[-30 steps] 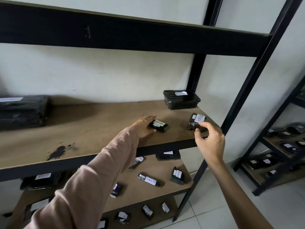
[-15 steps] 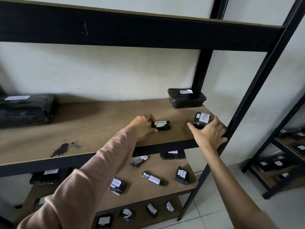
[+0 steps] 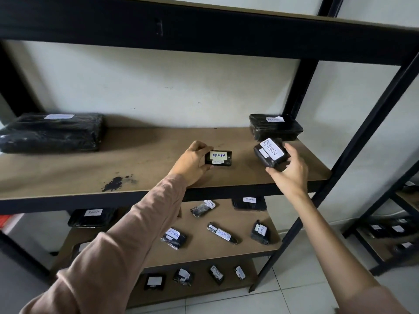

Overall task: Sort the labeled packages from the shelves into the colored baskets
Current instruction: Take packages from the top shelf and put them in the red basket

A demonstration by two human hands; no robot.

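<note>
Brown shelf board (image 3: 147, 159), mid frame. Centre: small RETURN package (image 3: 218, 157), left hand (image 3: 190, 163) gripping its left end, thumb below, fingers above. Right of centre: second RETURN package (image 3: 269, 152), tilted, right hand (image 3: 291, 169) curled round it. Behind: boxed package (image 3: 275, 127) at wall. Far left: large flat package (image 3: 52, 132).

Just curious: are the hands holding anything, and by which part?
Left hand grips the flat RETURN package by its left end; right hand holds the tilted RETURN package by its lower and right edges.

Packages (image 3: 218, 157) glossy black plastic wrap, paper labels; shelf board (image 3: 145, 155) matt wood; frame (image 3: 353, 141) black metal.
</note>
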